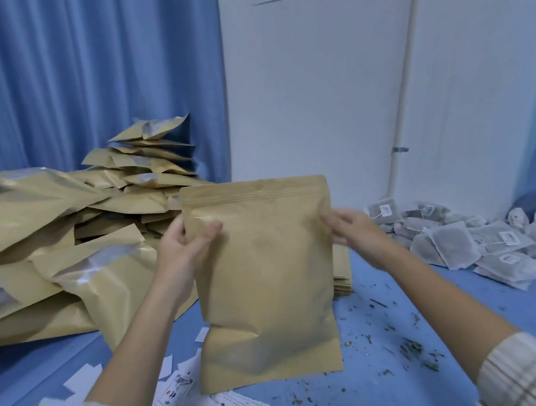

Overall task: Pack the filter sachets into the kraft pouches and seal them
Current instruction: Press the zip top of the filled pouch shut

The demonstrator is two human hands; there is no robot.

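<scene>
Pouch upright at centre; we pinch its upper edges, left hand at 9 o'clock, right hand at 3. Bare blue table at 4 o'clock. Pouch pile at 9, sachets at 2. Pouch contents unseen.
</scene>
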